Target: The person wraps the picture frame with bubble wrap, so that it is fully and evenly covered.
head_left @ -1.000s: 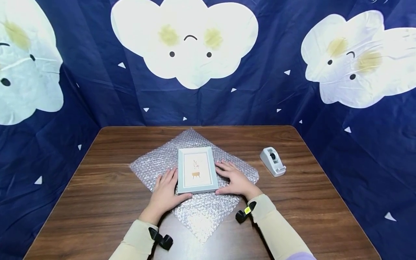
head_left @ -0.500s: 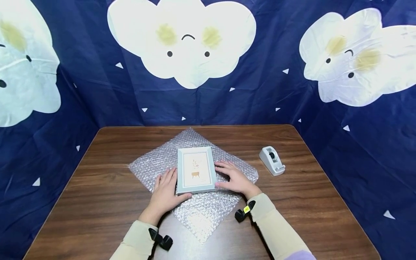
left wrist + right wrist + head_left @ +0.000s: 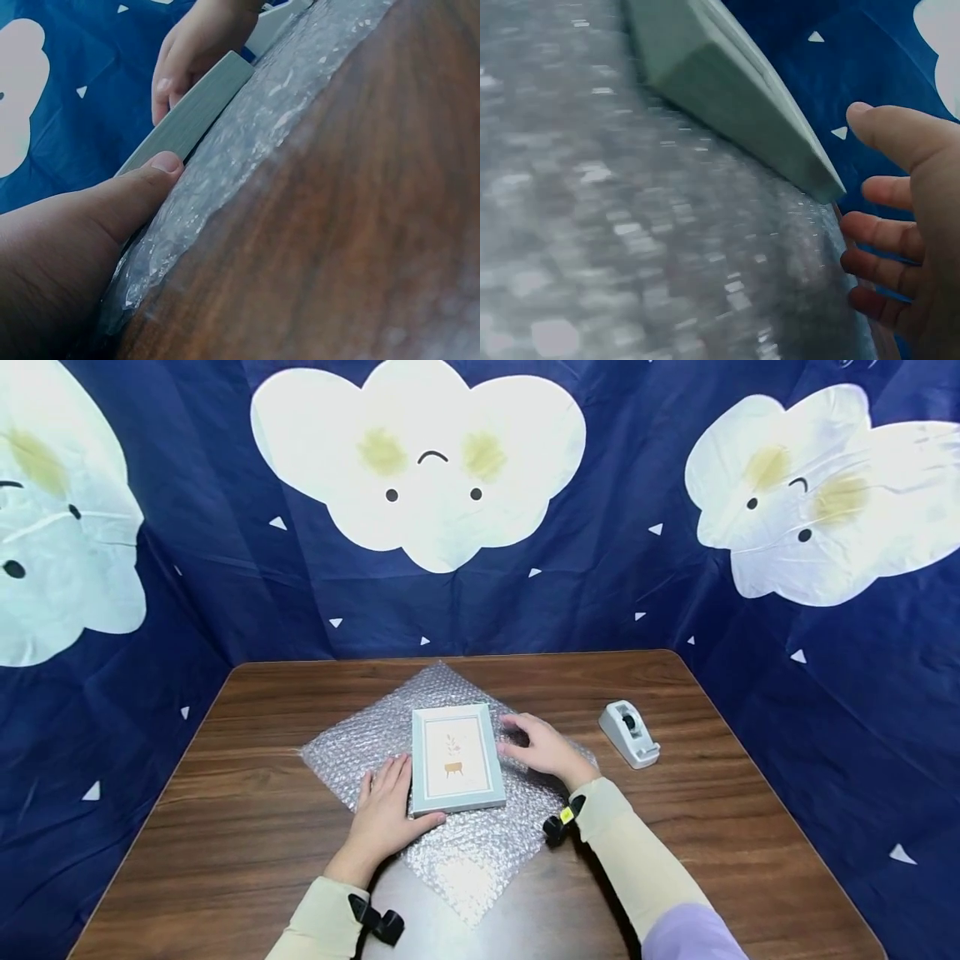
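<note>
A pale blue picture frame (image 3: 459, 756) lies face up on a sheet of bubble wrap (image 3: 461, 868) turned cornerwise on the table. Its print shows a plant in a pot. My left hand (image 3: 384, 814) rests along its left side, fingers straight, the thumb against the near edge; the left wrist view shows that thumb at the frame's side (image 3: 195, 109). Off the frame's right side, my right hand (image 3: 543, 747) hovers over the wrap with loosely bent fingers. In the right wrist view the fingers (image 3: 885, 232) hold nothing and stand apart from the frame (image 3: 727, 112).
A white tape dispenser (image 3: 630, 735) stands to the right of the wrap on the wooden table (image 3: 247, 793). Dark blue cloth (image 3: 465, 618) with white clouds hangs behind and at both sides. A small black camera sits on each wrist.
My right hand has come away from the frame's right side, lifting and shifting toward the far side. My left hand stays by the frame. The head view has tilted slightly.
</note>
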The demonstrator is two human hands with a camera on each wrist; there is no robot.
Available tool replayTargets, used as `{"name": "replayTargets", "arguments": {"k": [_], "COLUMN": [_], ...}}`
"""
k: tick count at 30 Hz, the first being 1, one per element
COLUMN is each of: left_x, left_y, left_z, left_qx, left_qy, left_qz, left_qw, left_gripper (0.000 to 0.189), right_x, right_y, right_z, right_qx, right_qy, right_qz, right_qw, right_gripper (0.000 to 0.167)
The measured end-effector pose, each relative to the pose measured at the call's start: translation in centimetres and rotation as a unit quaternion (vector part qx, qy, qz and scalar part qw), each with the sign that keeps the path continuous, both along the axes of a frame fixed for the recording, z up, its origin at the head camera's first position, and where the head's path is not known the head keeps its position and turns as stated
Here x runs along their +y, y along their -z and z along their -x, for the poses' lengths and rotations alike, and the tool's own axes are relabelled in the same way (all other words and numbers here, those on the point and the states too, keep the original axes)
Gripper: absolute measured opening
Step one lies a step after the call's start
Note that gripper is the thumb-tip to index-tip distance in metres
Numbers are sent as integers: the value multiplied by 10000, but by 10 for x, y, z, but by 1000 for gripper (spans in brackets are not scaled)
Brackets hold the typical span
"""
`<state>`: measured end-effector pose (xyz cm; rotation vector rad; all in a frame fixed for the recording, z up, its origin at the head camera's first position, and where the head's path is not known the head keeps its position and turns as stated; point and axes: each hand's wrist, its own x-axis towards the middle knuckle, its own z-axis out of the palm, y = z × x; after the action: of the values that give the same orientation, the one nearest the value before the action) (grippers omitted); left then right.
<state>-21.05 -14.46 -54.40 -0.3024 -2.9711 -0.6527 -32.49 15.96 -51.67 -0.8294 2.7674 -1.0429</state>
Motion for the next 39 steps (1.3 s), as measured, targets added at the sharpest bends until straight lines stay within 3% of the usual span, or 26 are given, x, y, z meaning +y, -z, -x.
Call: {"name": "replayTargets", "arguments": {"k": [5,11,18,25,32,35,39], "left_x": [2,4,-1,-4,-3,-3,-2], "left_y": [-1,-4,-2,0,-2,-1,1], "left_z": [1,5,7,7,3,3,2], "left_qx": [78,105,106,120,-24,-25,-51], "left_qy": [-8,69,88,107,77,83,111], "left_qz": [21,20,44,67,49,42,45], "left_qw": [10000,9999,9999,9998,10000,10000,9999], "left_gripper": [119,118,119,118,117,115,116], "right_x": [6,22,36,35,32,31,34], "right_y": [2,4,16,20,20,21,21], "right_z": [-24,-63,-99,-109,-111,-111,-112], "right_qx": [181,293,456,602,1035,1316,1837], "right_qy": [-259,-728,-1047,-1156,-1104,-1081,-1057], "right_qz": [-17,-204,-458,-512,-629,-701,-813], "right_qw": [9995,9967,9924,9901,9865,9829,9739], "right_gripper": [80,100,116,122,114,102,74]}}
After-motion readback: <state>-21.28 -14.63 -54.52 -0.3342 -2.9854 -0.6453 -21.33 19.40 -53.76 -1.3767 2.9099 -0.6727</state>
